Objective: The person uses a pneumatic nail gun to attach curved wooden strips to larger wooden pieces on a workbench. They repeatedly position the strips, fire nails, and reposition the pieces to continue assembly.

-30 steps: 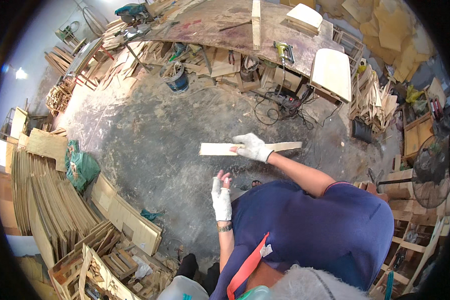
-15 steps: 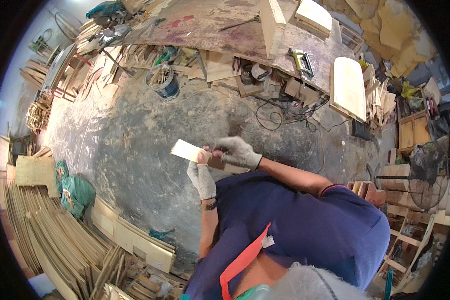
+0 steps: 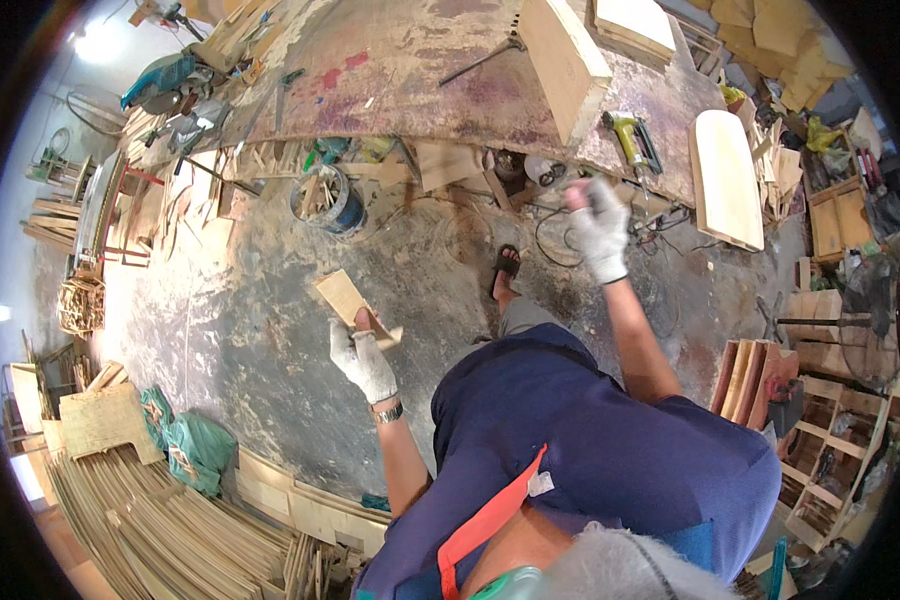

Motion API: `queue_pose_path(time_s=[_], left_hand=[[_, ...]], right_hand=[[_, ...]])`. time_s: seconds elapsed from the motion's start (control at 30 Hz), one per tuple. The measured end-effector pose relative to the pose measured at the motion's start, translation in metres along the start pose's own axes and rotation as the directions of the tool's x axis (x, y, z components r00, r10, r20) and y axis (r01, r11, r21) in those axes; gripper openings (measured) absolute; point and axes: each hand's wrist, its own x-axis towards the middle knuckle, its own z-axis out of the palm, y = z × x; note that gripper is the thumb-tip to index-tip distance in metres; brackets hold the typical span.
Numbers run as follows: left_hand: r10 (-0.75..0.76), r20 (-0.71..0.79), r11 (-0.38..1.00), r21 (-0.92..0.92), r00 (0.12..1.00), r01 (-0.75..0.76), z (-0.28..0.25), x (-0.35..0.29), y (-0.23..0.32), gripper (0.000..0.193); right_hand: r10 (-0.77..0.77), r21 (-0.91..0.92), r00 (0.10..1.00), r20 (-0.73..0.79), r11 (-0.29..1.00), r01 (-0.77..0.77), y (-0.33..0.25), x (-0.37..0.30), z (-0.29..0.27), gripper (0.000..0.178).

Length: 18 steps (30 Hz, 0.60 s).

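My left hand (image 3: 362,362), in a light grey glove with bare fingertips, grips a small wooden board (image 3: 341,296) over the floor. At the board's near end a short pale piece juts out; whether it is joined on I cannot tell. My right hand (image 3: 600,230), gloved the same way, is stretched forward near the workbench edge. Its fingers are loosely bent and somewhat blurred, with nothing visible in them. Just beyond it, a green and black nail gun (image 3: 630,143) lies on the workbench (image 3: 420,95).
An upright wooden panel (image 3: 567,75) and a hammer-like tool (image 3: 482,61) are on the bench. A round-ended board (image 3: 727,180) is at its right. A bucket of offcuts (image 3: 342,213) stands on the floor. Stacked wooden strips (image 3: 160,520) lie lower left; cables trail below the bench.
My right hand has left the small board and moved forward and right toward the bench. My left hand has shifted left with the board, now tilted differently. My body is closer to the bench.
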Motion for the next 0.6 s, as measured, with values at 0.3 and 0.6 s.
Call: queue_pose_path(time_s=[0.3,0.6], left_hand=[[0.075,-0.147,0.974,0.221,0.986,-0.041,0.074,0.085,-0.006,0.022],[0.046,-0.016,0.972,0.23,0.999,-0.041,0.179,0.154,-0.009,0.027]], right_hand=[[-0.095,-0.104,0.948,-0.303,0.992,0.067,0.067,0.205,-0.023,0.055],[0.07,-0.167,0.886,0.459,0.986,0.008,0.084,0.306,-0.01,0.11]])
